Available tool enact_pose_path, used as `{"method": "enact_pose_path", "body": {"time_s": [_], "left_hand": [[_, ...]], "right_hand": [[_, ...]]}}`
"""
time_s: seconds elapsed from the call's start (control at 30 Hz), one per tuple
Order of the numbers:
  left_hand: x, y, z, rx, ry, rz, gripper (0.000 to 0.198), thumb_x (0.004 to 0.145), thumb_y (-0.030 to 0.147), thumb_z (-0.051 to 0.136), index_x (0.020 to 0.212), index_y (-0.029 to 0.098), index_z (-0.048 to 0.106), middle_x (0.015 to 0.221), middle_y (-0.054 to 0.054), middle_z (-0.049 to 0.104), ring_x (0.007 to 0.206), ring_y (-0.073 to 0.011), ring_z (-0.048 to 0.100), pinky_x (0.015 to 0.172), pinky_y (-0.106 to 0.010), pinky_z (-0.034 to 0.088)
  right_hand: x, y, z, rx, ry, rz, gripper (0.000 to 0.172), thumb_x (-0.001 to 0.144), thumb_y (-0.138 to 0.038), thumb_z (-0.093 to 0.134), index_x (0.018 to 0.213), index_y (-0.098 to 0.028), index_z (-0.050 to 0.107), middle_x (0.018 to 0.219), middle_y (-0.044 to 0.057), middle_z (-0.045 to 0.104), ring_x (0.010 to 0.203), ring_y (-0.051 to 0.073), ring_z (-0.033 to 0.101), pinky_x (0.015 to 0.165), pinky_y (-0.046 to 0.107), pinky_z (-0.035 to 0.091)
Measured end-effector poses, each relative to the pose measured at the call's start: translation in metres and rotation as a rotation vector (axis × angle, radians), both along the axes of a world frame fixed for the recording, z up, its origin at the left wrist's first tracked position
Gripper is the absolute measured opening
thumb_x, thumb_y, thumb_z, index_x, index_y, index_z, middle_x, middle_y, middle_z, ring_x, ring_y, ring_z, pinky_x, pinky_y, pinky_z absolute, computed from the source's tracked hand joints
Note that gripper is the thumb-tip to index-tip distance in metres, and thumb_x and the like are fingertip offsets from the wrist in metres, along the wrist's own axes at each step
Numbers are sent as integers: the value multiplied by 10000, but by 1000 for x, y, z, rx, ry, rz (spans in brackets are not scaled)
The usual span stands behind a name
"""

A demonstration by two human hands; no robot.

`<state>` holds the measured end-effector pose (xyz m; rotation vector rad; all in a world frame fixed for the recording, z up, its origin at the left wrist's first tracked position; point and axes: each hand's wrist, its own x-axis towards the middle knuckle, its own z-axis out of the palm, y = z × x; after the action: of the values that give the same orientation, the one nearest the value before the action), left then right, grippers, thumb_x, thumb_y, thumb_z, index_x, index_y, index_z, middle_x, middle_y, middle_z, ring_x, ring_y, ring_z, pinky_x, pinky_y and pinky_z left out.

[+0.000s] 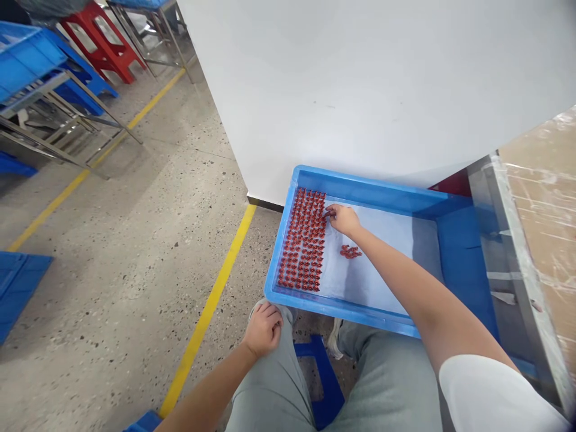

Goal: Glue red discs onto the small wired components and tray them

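Observation:
A blue plastic tray (351, 311) holds many small, shiny red parts (306, 240) standing in close rows along its left side, on a pale sheet (382, 240). My right hand (344, 219) reaches into the tray at the right edge of these rows. Its thumb and fingers are pinched on a small red part, largely hidden by the fingertips. Just below that hand lies a loose little pile of red parts (350, 252). Outside the tray, my left hand (263, 330) rests on my left knee, fingers curled in and nothing visible in them.
A white panel (360, 90) rises behind the tray. Wrapped cardboard (540, 180) and a metal frame stand at right. Yellow lines (216, 294) cross the speckled floor. Metal stands, a blue bin (27, 60) and a red stool (105, 42) are at upper left.

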<state>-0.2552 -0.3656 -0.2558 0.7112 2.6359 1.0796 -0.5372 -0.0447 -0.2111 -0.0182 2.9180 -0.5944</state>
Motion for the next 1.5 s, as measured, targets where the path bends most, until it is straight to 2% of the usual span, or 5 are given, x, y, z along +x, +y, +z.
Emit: {"method": "enact_pose_path", "body": {"time_s": [0.2, 0.33, 1.17, 1.3, 1.5], "left_hand": [[-1, 0, 1, -2, -1, -2, 159, 669, 71, 496, 735, 198, 565, 816, -64, 629, 836, -227, 532, 755, -388, 378], [0, 0, 1, -4, 3, -3, 163, 666, 71, 492, 733, 199, 566, 813, -65, 630, 830, -227, 533, 755, -389, 381], [0, -1, -1, -7, 5, -3, 169, 672, 72, 489, 738, 200, 578, 826, -70, 632, 836, -229, 539, 752, -389, 393], [1, -2, 0, -11, 9, 0, 168, 687, 72, 486, 741, 202, 579, 829, -74, 631, 837, -231, 543, 754, -394, 398], [0, -3, 0, 0, 17, -6, 167, 697, 72, 485, 739, 206, 573, 822, -69, 630, 841, -232, 543, 769, -402, 404]], "right_hand": [[-2, -2, 4, -38, 15, -59, 279, 824, -276, 543, 1029, -226, 727, 971, 18, 757, 930, 181, 698, 890, 289, 517], [-4, -4, 1, -37, 7, -80, 242, 818, -351, 569, 913, -240, 761, 905, 20, 759, 880, 193, 701, 850, 293, 524], [-7, -11, 11, 71, -53, -81, 270, 840, -398, 565, 899, -234, 771, 916, 43, 760, 899, 224, 699, 814, 293, 518], [2, 4, 23, 108, -62, -90, 348, 876, -460, 527, 972, -210, 751, 973, 68, 754, 941, 239, 695, 815, 305, 515], [44, 44, 34, 166, -240, -11, 350, 651, -492, 772, 864, -215, 755, 786, 36, 754, 759, 206, 705, 693, 259, 522]]}}
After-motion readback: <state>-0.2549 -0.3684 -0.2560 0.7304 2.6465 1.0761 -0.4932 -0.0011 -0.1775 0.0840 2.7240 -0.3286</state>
